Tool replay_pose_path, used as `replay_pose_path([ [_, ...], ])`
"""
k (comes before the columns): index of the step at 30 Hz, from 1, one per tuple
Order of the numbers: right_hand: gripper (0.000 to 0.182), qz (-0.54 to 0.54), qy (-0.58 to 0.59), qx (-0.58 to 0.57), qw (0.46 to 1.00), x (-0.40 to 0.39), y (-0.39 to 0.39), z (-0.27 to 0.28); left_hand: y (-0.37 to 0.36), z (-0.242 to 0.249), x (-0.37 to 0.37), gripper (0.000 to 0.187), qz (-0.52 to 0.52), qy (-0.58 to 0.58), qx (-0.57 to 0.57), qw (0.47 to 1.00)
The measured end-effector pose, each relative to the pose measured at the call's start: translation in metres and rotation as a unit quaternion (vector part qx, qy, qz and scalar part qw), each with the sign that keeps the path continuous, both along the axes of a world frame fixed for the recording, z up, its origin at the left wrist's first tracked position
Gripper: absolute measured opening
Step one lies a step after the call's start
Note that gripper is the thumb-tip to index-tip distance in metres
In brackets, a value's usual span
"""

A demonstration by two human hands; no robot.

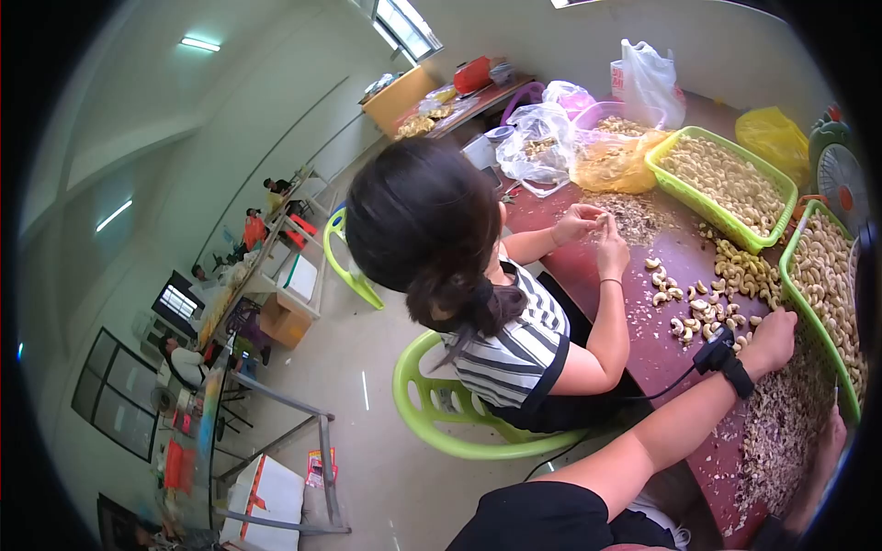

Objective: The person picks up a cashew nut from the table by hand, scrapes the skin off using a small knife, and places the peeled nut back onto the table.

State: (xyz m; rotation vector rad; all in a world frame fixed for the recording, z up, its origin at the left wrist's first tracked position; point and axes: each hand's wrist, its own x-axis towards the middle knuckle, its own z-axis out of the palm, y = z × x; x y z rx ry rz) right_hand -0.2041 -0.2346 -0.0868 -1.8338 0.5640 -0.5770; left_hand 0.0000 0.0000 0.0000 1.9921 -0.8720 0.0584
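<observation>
My left hand (770, 343), with a black strap and small device (726, 358) at its wrist, is at the edge of the loose cashew nuts (712, 312) on the dark red table (657, 367). Its fingers are curled together; what they hold, if anything, is hidden. Low at the right edge is my right hand (831, 437), partly cut off by the dark rim of the view. A thin, pale, blade-like tool (836, 393) sticks up from its closed fingers. Between my hands are a green basket (822, 354) of cashew nuts and a heap of skin scraps (781, 441).
A co-worker (501, 312) in a striped top sits on a green chair (432, 432), hands together over the table. Another green basket (707, 216), plastic bags (542, 138), a yellow bag (774, 138) and a small fan (838, 174) stand farther back. More people work along the far wall.
</observation>
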Motion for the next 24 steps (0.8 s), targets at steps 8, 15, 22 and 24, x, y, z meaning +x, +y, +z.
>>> replay_pose_path([
  [8,0.041,-0.012,0.003,-0.011,1.0,-0.002,-0.001,-0.001,-0.003,0.008,0.002,0.009,-0.039,0.019,-0.106,0.993],
  [15,0.041,-0.017,-0.012,-0.01,1.0,-0.001,0.004,0.003,-0.001,0.016,0.0,0.01,-0.056,0.047,-0.14,0.987],
  [22,0.04,-0.002,-0.014,0.025,1.0,-0.002,0.005,0.003,-0.004,0.012,0.003,0.01,-0.031,0.115,-0.241,0.963],
  [24,0.039,-0.013,-0.015,0.048,0.999,-0.002,0.002,-0.002,-0.006,0.007,0.003,0.011,-0.024,0.117,-0.255,0.96],
])
